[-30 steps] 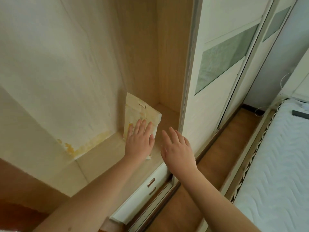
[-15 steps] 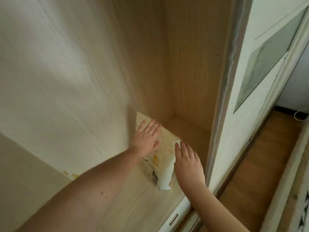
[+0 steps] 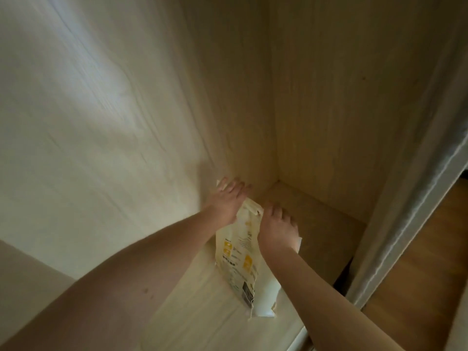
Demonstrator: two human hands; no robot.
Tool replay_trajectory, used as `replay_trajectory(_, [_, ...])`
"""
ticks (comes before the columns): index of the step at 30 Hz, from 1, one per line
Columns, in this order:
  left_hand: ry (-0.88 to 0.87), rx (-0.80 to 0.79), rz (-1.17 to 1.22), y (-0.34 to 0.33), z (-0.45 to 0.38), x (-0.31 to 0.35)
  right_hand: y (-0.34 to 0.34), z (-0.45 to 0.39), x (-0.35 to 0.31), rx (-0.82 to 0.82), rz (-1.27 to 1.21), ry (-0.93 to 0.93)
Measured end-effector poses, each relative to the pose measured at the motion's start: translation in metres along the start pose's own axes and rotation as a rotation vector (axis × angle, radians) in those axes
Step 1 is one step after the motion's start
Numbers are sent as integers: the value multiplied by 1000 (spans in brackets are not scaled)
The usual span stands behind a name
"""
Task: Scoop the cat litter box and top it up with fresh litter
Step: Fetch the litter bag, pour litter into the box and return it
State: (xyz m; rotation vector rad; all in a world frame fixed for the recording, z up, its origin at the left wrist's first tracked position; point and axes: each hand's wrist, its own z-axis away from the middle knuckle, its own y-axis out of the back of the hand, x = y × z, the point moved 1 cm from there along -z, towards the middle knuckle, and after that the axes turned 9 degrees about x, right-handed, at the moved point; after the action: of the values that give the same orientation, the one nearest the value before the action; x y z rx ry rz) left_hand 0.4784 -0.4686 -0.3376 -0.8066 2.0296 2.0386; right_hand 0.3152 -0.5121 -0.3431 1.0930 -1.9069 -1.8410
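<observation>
A cream litter bag [image 3: 239, 259] with yellow print stands upright on the wardrobe shelf [image 3: 202, 312], close to the left wall. My left hand [image 3: 229, 198] lies over the bag's top left corner with its fingers stretched toward the back corner. My right hand [image 3: 277, 229] sits on the top right edge, with its fingers curled over the far side and its thumb by the folded top. Both hands hide the upper part of the bag. No litter box or scoop is in view.
The pale wooden wardrobe walls [image 3: 114, 110] close in on the left and behind. A sliding door frame [image 3: 405, 211] stands at the right, with brown wooden floor [image 3: 417, 287] beyond it.
I have leaned deeper into the wardrobe. The bag has been tipped from leaning on the wall to upright, and my right hand has moved from its side onto its top edge.
</observation>
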Motion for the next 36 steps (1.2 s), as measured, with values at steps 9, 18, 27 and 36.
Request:
replay_trajectory(9, [-108,92,82,-19,3,-12,-7,12,10,-205,25,-44])
replay_trajectory(18, [-375,-109,166,-6,39,0,8,75,22,-227,-128,-23])
replay_trajectory(27, [-398,-54,61,17,105,62,26,149,53,-181,-153,-25])
replay_trajectory(36, [-503,-8,92,101,151,157,81,254,115,-89,-18,-44])
